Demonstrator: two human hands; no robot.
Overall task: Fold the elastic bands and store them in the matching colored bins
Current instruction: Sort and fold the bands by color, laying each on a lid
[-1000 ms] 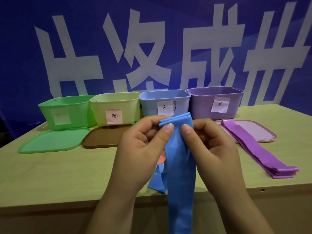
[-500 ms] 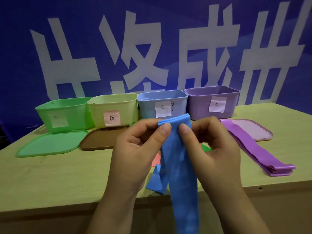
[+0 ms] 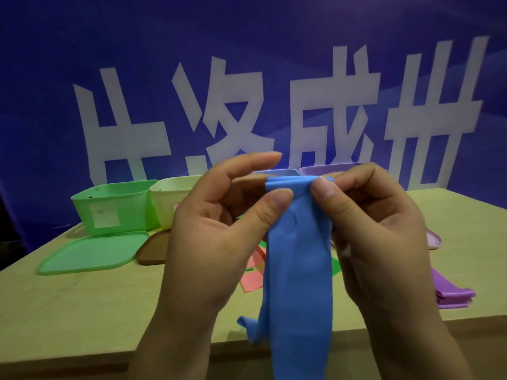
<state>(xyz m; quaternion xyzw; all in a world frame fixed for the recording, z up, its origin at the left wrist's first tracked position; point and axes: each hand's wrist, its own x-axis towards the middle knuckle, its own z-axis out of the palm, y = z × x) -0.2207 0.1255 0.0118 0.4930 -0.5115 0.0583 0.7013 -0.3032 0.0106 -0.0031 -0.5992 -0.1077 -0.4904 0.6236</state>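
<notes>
Blue band (image 3: 297, 264): folded over at top, pinched there between thumb and fingers of your left hand (image 3: 219, 229) and right hand (image 3: 378, 231), held up over the table (image 3: 82, 311); rest hangs past the near edge. Behind: green bin (image 3: 115, 204), yellow bin (image 3: 172, 198); blue and purple bins mostly hidden by hands. Purple band (image 3: 452, 294) lies right.

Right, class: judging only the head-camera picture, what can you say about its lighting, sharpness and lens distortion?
Head view: dim, bluish light, no hard glare; the hands gripping the blue band look slightly soft; the bins behind, such as the green bin, are softer, their labels unreadable; the wide lens bows the table edge and tilts the backdrop lettering.
</notes>
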